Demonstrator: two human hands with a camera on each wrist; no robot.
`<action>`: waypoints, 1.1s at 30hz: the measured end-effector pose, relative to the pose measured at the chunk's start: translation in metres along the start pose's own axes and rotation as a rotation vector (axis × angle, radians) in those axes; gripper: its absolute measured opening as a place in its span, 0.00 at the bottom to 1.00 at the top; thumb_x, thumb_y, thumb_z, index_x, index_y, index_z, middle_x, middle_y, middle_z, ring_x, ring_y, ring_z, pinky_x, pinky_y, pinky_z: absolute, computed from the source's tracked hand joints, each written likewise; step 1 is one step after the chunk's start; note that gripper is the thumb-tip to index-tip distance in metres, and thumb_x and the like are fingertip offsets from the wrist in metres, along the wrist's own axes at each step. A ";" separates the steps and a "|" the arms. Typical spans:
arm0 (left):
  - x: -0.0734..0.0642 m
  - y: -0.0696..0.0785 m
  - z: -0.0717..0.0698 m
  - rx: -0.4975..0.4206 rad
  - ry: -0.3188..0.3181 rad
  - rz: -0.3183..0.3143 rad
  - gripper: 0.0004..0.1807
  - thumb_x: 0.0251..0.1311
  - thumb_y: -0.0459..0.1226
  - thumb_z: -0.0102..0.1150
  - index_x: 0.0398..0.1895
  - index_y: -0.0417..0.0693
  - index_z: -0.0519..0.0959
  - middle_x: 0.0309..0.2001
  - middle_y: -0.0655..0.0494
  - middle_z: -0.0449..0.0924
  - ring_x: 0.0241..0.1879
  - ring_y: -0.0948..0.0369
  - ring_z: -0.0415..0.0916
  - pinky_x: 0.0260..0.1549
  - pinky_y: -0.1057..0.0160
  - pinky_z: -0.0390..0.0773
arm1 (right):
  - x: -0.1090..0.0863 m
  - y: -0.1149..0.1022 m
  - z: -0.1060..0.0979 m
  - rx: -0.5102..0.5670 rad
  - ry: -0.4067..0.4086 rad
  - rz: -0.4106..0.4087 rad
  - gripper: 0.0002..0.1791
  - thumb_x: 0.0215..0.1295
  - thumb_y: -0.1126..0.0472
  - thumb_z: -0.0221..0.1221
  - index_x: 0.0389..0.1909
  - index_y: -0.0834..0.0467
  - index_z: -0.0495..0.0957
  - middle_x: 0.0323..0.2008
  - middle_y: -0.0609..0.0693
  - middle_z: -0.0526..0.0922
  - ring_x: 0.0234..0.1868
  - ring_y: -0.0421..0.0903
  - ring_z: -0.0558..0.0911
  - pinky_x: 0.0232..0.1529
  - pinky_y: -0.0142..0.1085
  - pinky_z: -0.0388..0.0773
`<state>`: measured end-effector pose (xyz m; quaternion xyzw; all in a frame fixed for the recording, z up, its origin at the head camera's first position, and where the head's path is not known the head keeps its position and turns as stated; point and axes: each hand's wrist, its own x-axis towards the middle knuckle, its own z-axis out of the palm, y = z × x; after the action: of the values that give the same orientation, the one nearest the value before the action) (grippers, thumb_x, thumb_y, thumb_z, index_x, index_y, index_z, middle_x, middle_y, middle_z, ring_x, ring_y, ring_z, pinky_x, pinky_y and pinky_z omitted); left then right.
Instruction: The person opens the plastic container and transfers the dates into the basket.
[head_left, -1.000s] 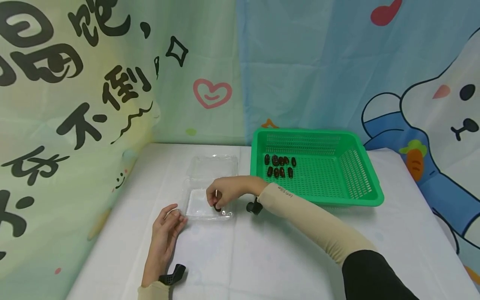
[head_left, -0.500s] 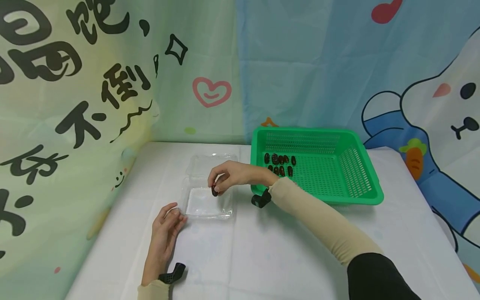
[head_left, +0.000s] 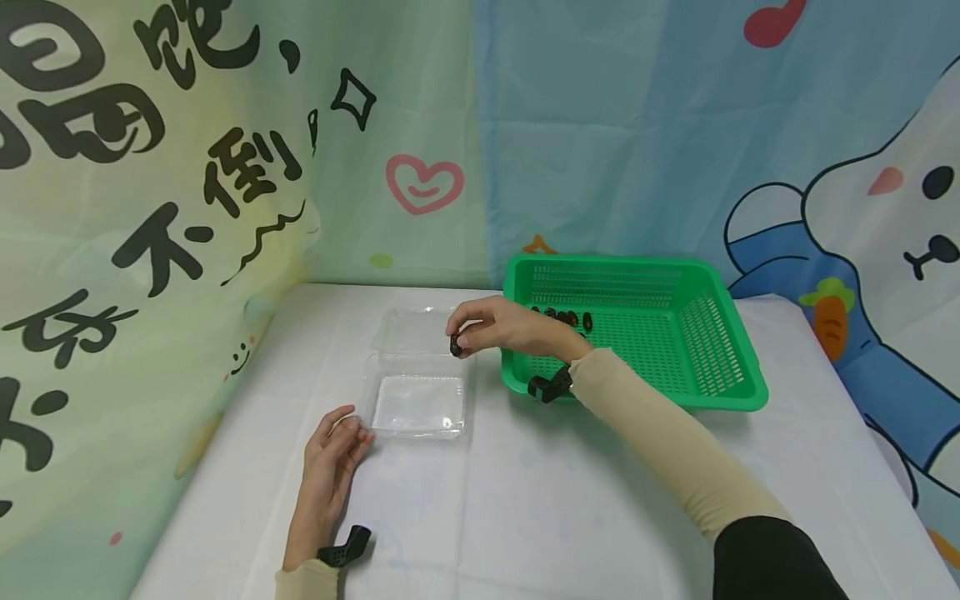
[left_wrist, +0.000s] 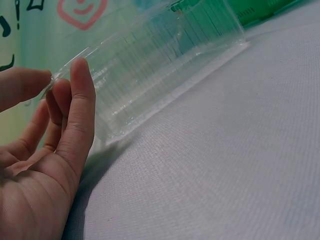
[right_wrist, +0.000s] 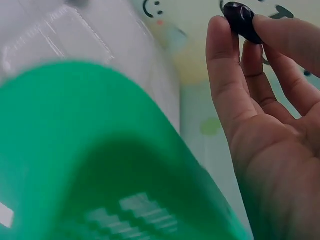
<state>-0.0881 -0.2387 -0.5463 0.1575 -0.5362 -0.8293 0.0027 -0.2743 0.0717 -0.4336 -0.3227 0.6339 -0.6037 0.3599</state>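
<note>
My right hand (head_left: 513, 325) pinches a dark, shiny date (head_left: 455, 345) between thumb and fingertips. It is raised between the clear plastic box and the green basket. In the right wrist view the date (right_wrist: 240, 20) shows as a glossy, nearly black oval. The hinged clear box (head_left: 416, 408) lies with its lid (head_left: 416, 331) folded back, and no date shows inside it. At its near left corner, my left hand (head_left: 333, 454) pinches the rim between thumb and finger. In the basket (head_left: 660, 333) several dates (head_left: 587, 322) lie at the left, partly hidden by my right hand.
A white cloth (head_left: 517, 500) covers the table. A printed curtain (head_left: 600, 142) hangs along the back and left side. The basket's raised left wall stands beside my right wrist, large and blurred in the right wrist view (right_wrist: 50, 115).
My right hand has lifted the date up out of the box and carried it right, towards the basket. The left hand has stayed at the box's corner.
</note>
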 end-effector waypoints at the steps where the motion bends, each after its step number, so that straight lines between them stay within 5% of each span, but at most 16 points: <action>1: 0.000 0.000 0.000 -0.002 -0.001 0.001 0.17 0.76 0.30 0.55 0.63 0.44 0.67 0.40 0.61 0.80 0.39 0.68 0.81 0.46 0.70 0.89 | -0.004 -0.001 -0.004 -0.003 0.011 0.000 0.09 0.75 0.68 0.59 0.53 0.63 0.79 0.51 0.57 0.80 0.50 0.56 0.85 0.65 0.54 0.83; 13: 0.001 0.002 0.000 -0.006 -0.007 -0.002 0.18 0.75 0.30 0.56 0.63 0.44 0.67 0.39 0.61 0.80 0.39 0.68 0.81 0.46 0.69 0.89 | -0.059 -0.009 -0.057 -0.055 0.184 0.103 0.17 0.75 0.62 0.63 0.59 0.64 0.76 0.56 0.57 0.78 0.56 0.54 0.85 0.71 0.53 0.79; 20: 0.001 0.000 0.000 -0.017 -0.003 -0.006 0.16 0.75 0.30 0.55 0.62 0.45 0.68 0.39 0.61 0.80 0.39 0.68 0.81 0.47 0.69 0.89 | -0.090 -0.003 -0.083 -0.133 0.251 0.164 0.18 0.76 0.60 0.62 0.60 0.63 0.75 0.61 0.59 0.74 0.59 0.57 0.84 0.66 0.45 0.83; 27: 0.001 -0.002 0.000 -0.003 -0.005 0.008 0.16 0.75 0.30 0.56 0.61 0.46 0.69 0.40 0.60 0.81 0.39 0.68 0.81 0.47 0.69 0.89 | -0.114 0.014 -0.102 -0.143 0.266 0.241 0.19 0.78 0.64 0.58 0.64 0.66 0.71 0.69 0.69 0.65 0.66 0.67 0.76 0.73 0.60 0.74; 33: 0.000 -0.002 0.001 0.003 -0.006 0.022 0.14 0.75 0.30 0.56 0.59 0.48 0.70 0.39 0.61 0.81 0.39 0.68 0.82 0.46 0.70 0.89 | -0.124 0.026 -0.113 -0.134 0.335 0.355 0.22 0.78 0.71 0.52 0.68 0.70 0.66 0.67 0.67 0.65 0.63 0.62 0.78 0.72 0.61 0.75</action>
<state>-0.0882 -0.2372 -0.5482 0.1491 -0.5390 -0.8289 0.0103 -0.3031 0.2377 -0.4499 -0.1246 0.7701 -0.5328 0.3280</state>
